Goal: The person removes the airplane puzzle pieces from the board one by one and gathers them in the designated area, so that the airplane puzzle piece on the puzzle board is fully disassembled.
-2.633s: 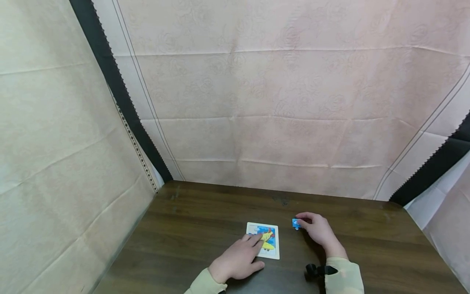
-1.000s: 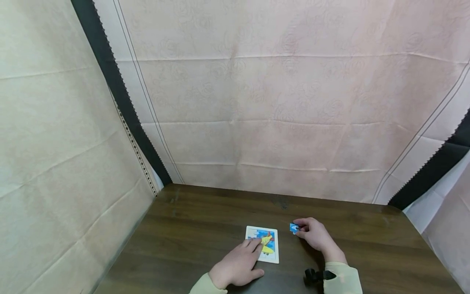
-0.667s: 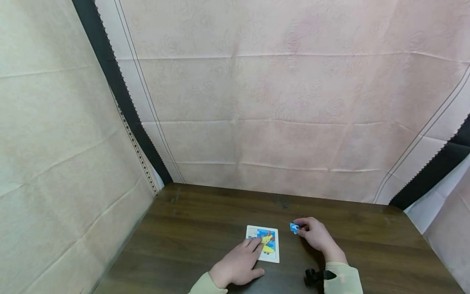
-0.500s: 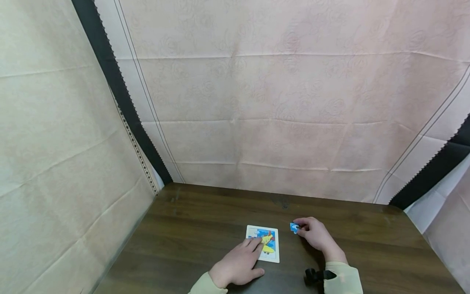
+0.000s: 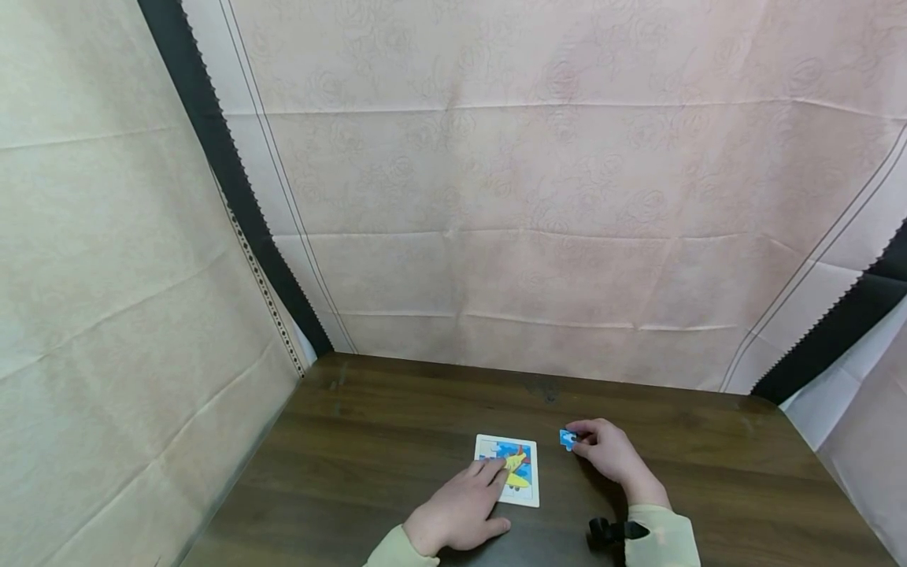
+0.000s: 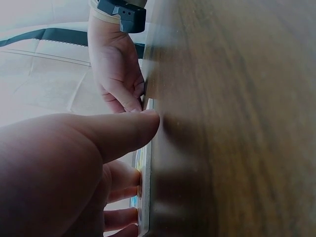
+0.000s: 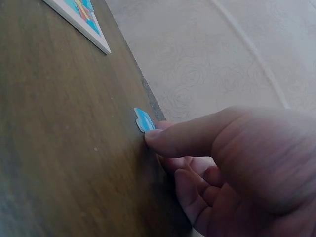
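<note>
Blue piece [image 5: 567,439] in right hand's [image 5: 615,453] pinch, wood [image 5: 554,482] gap to puzzle's edge [image 5: 534,476], left hand [image 5: 458,505] outspread.

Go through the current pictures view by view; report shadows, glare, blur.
Head: dark shadow on the table beside the right hand; left wrist: pale sheen on the table, backdrop washed out; right wrist: soft shadow by that hand, print on the puzzle piece slightly blurred.

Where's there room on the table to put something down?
The wooden table is bare left of the left hand and jigsaw puzzle, right of the right hand, and along the back toward the patterned cloth. It's crowded around the hands: the left rests on the puzzle, the right pinches a blue puzzle piece.
</note>
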Tool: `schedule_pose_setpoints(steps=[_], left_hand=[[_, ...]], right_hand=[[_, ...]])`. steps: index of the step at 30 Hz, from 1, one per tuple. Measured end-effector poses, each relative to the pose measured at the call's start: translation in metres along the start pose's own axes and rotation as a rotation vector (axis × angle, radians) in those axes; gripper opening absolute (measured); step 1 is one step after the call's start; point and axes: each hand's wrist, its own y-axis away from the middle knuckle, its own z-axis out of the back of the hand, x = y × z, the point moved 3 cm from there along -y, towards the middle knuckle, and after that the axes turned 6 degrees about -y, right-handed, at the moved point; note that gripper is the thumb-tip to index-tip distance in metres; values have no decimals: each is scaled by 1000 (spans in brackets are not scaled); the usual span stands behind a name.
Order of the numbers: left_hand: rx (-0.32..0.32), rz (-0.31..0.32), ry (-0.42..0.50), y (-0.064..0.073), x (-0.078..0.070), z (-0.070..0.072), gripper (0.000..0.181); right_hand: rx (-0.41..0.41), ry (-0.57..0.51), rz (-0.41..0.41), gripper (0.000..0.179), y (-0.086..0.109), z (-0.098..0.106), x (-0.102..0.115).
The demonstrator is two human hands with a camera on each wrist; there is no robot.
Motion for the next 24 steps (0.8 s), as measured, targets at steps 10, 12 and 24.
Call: schedule_pose_setpoints(steps=[10,12,24], left_hand=[[3,6,9,0,0,1,72],[1,6,7,0,0,1,72],[7,-7,10,-1,1,0,73]], right_hand=[[4,-11,4,27,2,2,1],[3,-15,9,27,2,2,2],[1,-21,10,28,3,3,4]])
